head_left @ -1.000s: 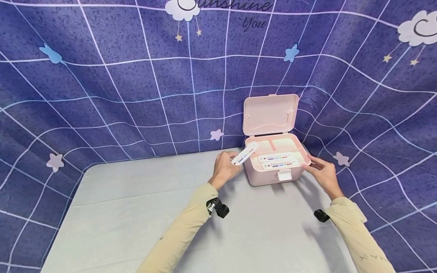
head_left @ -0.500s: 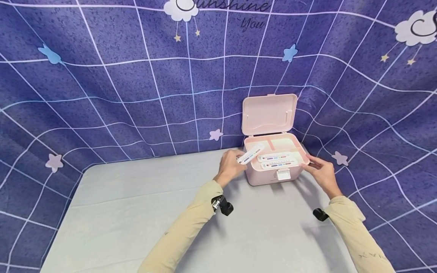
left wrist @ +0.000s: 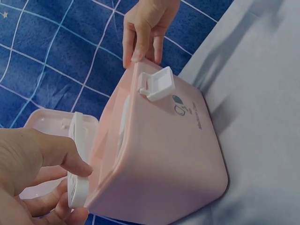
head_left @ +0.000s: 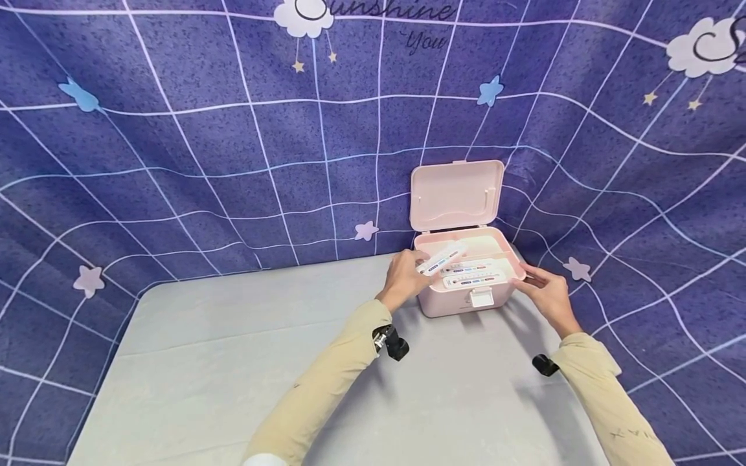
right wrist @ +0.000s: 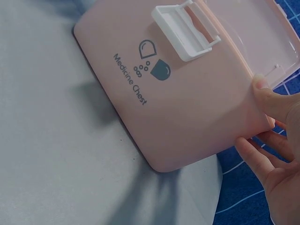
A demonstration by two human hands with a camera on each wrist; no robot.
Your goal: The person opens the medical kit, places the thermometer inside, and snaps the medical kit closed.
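A pink medicine chest (head_left: 466,301) stands with its lid (head_left: 456,195) raised; "Medicine Chest" is printed on its front in the right wrist view. My left hand (head_left: 403,278) pinches one end of a flat white thermometer (head_left: 443,257), marked with coloured labels, between thumb and fingers. It is held tilted over the left part of the chest's opening. Two similar white thermometers (head_left: 474,281) lie side by side in the front compartment. My right hand (head_left: 550,298) grips the chest's right rim, its thumb (right wrist: 262,86) at the upper edge and its fingers against the side wall.
The white latch (head_left: 482,298) on the chest's front is flipped out. A divided pink tray is visible inside. The chest stands on a grey-covered table (head_left: 245,362) near its back right corner, close to a blue patterned curtain (head_left: 326,129).
My left hand has moved right with the thermometer, bringing it from the chest's left edge farther over the opening. The right hand keeps its hold on the rim.
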